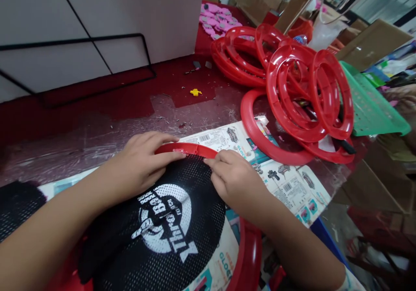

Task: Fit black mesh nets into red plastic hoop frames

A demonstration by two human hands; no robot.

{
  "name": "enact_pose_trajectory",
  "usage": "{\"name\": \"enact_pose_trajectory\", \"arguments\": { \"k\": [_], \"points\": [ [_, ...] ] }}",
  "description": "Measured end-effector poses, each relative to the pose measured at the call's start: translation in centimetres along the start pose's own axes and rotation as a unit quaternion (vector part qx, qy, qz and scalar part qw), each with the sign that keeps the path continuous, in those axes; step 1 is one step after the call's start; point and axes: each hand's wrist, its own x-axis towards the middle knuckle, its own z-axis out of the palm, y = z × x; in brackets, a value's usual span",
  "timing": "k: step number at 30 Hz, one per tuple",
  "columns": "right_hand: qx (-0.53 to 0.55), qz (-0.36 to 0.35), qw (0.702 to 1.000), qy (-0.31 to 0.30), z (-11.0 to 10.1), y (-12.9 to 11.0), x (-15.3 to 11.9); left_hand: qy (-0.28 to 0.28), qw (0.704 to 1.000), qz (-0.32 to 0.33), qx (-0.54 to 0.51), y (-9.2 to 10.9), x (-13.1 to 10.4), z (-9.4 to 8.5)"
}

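A black mesh fabric piece (203,221) with a white printed logo lies over a red plastic ring (191,148) in front of me. The ring's far edge shows above the fabric, and its lower right side curves out from beneath. My left hand (146,161) is closed on the ring's far edge, fingers behind it and thumb on the inner side. My right hand (232,174) pinches the fabric's edge against the ring, a little to the right. Part of the ring is hidden under the fabric.
Several loose red rings (292,122) are heaped at the right, beside a green perforated basket (370,100). Printed cardboard sheets (286,187) cover the near table. A small yellow piece (195,92) and pink parts (216,20) lie farther back. A black wire frame (143,44) stands at the left.
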Motion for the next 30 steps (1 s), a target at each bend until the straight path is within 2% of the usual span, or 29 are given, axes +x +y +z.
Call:
{"name": "enact_pose_trajectory", "arguments": {
  "k": [8,14,22,30],
  "points": [
    [-0.032,-0.004,0.999,0.004,0.18,0.34,0.09,0.001,1.0,-0.004,-0.01,0.19,-0.15,0.05],
    [-0.056,0.013,0.998,-0.032,0.25,0.36,-0.15,0.0,1.0,0.0,-0.009,0.14,-0.06,0.02],
    [-0.056,0.029,0.997,-0.049,0.05,0.54,-0.03,0.002,1.0,-0.007,-0.015,-0.01,-0.12,0.15],
    [-0.11,-0.013,0.993,-0.042,-0.25,0.07,-0.36,-0.009,1.0,-0.008,-0.007,-0.05,-0.17,0.12]
  ]
}}
